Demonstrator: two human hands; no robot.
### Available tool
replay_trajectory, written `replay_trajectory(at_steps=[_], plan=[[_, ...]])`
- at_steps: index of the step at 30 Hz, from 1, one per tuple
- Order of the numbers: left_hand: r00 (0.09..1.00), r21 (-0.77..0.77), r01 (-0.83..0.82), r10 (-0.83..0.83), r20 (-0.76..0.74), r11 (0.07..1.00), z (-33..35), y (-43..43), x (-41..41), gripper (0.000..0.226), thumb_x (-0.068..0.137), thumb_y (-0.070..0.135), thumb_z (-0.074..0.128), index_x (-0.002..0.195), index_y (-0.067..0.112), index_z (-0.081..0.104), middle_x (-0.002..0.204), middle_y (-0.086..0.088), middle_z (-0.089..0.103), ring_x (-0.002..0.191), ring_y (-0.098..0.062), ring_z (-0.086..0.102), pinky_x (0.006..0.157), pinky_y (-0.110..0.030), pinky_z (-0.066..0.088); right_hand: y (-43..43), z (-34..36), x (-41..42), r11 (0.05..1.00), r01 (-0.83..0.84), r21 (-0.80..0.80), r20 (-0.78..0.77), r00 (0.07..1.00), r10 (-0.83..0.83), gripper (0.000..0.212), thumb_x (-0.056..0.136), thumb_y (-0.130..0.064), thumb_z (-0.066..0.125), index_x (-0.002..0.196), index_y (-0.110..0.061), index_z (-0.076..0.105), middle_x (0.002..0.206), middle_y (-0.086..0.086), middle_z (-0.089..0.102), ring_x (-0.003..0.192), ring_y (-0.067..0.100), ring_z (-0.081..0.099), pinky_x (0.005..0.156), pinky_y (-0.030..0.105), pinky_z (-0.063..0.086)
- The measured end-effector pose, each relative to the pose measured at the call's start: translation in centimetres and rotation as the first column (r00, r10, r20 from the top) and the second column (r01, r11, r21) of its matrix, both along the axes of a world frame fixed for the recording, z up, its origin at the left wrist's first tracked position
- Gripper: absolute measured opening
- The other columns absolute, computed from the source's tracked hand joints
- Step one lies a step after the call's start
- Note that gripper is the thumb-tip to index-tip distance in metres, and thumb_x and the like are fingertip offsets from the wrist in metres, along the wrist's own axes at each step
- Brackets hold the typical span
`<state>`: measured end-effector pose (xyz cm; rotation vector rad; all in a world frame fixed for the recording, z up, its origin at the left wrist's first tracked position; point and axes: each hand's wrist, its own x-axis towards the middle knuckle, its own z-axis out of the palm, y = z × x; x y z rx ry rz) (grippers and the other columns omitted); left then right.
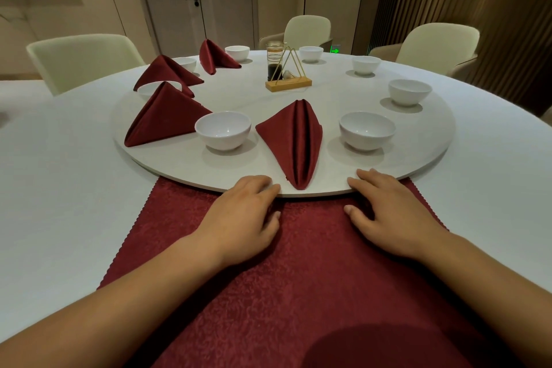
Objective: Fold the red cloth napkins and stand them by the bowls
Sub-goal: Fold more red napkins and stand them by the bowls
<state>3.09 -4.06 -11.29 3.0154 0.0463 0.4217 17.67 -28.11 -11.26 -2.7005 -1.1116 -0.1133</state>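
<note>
Napkin-folding at a round white desk: left hand and right hand laid palm-down on a flat red napkin, spread square-on before the person, its far edge tucked beneath the overhang of a pale turntable. Fingers of both hands relaxed and loosely bent, tips touching the turntable's near rim, thumbs on the cloth, gripping nothing. On the turntable, four folded napkins: the nearest between two white bowls with its tip at the near rim, three more ranged along the left side, each just beside a bowl. Bowls on the right and far side with no napkin yet; roughly half the settings done, by the look of it. Wooden stand with a gold wire triangle and a glass jar of dark liquid near the centre; pale chairs around. Flat napkin probably light, soft and limp, with a textured weave and zigzag-cut edges, likely to hold a crease only when pressed flat. Best drawn clear of the turntable first, then taken by pinching two corners rather than the slack middle. Bowls likely light enough to skid if nudged while standing the fold.
</note>
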Motion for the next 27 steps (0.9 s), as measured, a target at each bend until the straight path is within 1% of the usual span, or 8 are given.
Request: replay_trajectory(at_steps=[3, 7, 9, 12, 18, 20, 23, 27], plan=[[0.998, 0.006, 0.035, -0.036, 0.050, 0.999, 0.8, -1.0, -0.5, 0.047, 0.093, 0.040, 0.041, 0.127, 0.015, 0.063, 0.126, -0.001, 0.060, 0.117, -0.020, 0.056, 0.097, -0.034, 0.050, 0.4, 0.3, -0.4, 1.000, 0.006, -0.008, 0.004, 1.000, -0.006, 0.063, 0.096, -0.054, 0.046, 0.153, -0.027, 0.038, 0.162, -0.001, 0.032, 0.151, 0.020, 0.022, 0.122, 0.034, 0.018], [0.983, -0.017, 0.178, -0.177, 0.054, 0.984, 0.6, -2.5, -0.4, 0.048, 0.092, 0.025, 0.047, 0.135, 0.011, 0.059, 0.136, -0.003, 0.060, 0.125, -0.020, 0.055, 0.107, -0.034, 0.046, 1.4, 0.3, -1.4, 0.998, -0.009, -0.056, 0.028, 1.000, 0.011, 0.080, 0.084, -0.064, 0.019, 0.154, -0.029, 0.035, 0.162, -0.001, 0.031, 0.149, 0.022, 0.023, 0.122, 0.037, 0.019], [0.980, -0.001, 0.199, -0.199, 0.002, 0.980, 0.3, -2.8, -0.1, 0.057, 0.093, 0.022, 0.048, 0.149, 0.010, 0.048, 0.154, -0.006, 0.048, 0.142, -0.020, 0.043, 0.120, -0.029, 0.030, 1.9, 0.2, -2.0, 0.997, -0.030, -0.074, 0.036, 0.999, 0.033, 0.086, 0.079, -0.063, 0.011, 0.155, -0.029, 0.031, 0.163, -0.001, 0.028, 0.150, 0.022, 0.022, 0.122, 0.039, 0.017], [0.988, 0.042, 0.142, -0.140, -0.061, 0.989, -0.6, -2.7, 0.0, 0.066, 0.097, 0.027, 0.047, 0.159, 0.012, 0.029, 0.164, -0.007, 0.029, 0.152, -0.019, 0.025, 0.122, -0.023, 0.009, 2.7, 0.1, -2.9, 0.995, -0.074, -0.073, 0.042, 0.996, 0.077, 0.086, 0.080, -0.060, 0.008, 0.157, -0.029, 0.027, 0.165, -0.002, 0.023, 0.152, 0.021, 0.017, 0.123, 0.037, 0.011], [0.998, 0.102, -0.050, 0.053, -0.020, 0.994, -0.7, -1.5, -1.5, 0.073, 0.089, 0.052, 0.031, 0.148, 0.012, 0.047, 0.145, -0.006, 0.052, 0.130, -0.024, 0.050, 0.108, -0.037, 0.045, 3.5, 0.1, -3.6, 0.966, -0.260, -0.015, -0.059, 0.964, 0.258, 0.072, 0.093, -0.053, 0.039, 0.159, -0.029, 0.023, 0.166, -0.013, 0.016, 0.153, 0.007, 0.006, 0.125, 0.029, 0.004], [0.993, 0.089, -0.110, 0.114, -0.039, 0.990, -0.3, -0.8, -2.1, 0.074, 0.089, 0.056, 0.029, 0.147, 0.015, 0.047, 0.143, -0.003, 0.052, 0.128, -0.023, 0.051, 0.105, -0.039, 0.047, 3.1, 0.2, -2.9, 0.965, -0.264, 0.007, -0.055, 0.963, 0.264, 0.069, 0.095, -0.054, 0.044, 0.157, -0.028, 0.028, 0.165, -0.010, 0.021, 0.153, 0.007, 0.011, 0.125, 0.027, 0.005], [0.977, 0.106, -0.200, 0.207, -0.053, 0.974, -0.1, 0.3, -2.9, 0.074, 0.087, 0.061, 0.025, 0.141, 0.017, 0.051, 0.138, -0.002, 0.053, 0.125, -0.023, 0.051, 0.102, -0.039, 0.049, 1.7, 0.3, -1.0, 0.994, -0.113, -0.006, -0.005, 0.994, 0.113, 0.064, 0.099, -0.054, 0.044, 0.156, -0.025, 0.033, 0.165, -0.002, 0.023, 0.154, 0.015, 0.012, 0.125, 0.029, 0.005], [0.946, 0.110, -0.305, 0.314, -0.082, 0.946, 0.1, 0.9, -3.0, 0.063, 0.093, 0.062, 0.033, 0.134, 0.017, 0.051, 0.132, -0.004, 0.052, 0.123, -0.024, 0.050, 0.104, -0.038, 0.044, 0.2, 0.2, 0.1, 0.997, 0.013, -0.073, -0.032, 0.999, -0.015, 0.069, 0.099, -0.060, 0.034, 0.158, -0.029, 0.022, 0.168, 0.001, 0.013, 0.155, 0.021, 0.003, 0.126, 0.037, 0.003]])
